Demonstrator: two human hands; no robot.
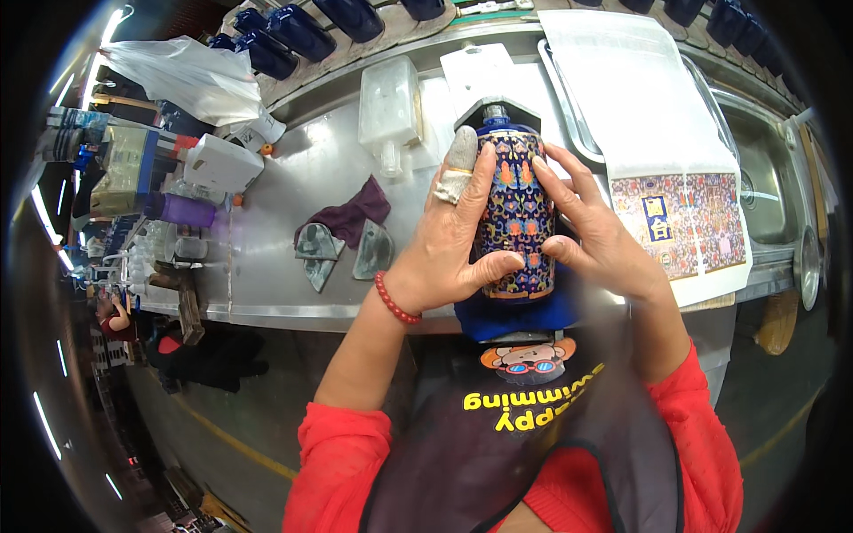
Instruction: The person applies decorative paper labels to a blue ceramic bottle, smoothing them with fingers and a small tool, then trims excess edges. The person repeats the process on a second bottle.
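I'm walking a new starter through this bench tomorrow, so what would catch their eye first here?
First, the dark blue bottle with a bright floral pattern, lying at the middle of the steel table and clasped by both hands: the left hand with a wrapped fingertip, the right hand opposite. To its right lies a white sheet of matching patterned labels, and a purple cloth to its left.

Both hands raised side by side, left hand [458,235] and right hand [591,226] cupped inward, fingers spread, thumbs nearly meeting
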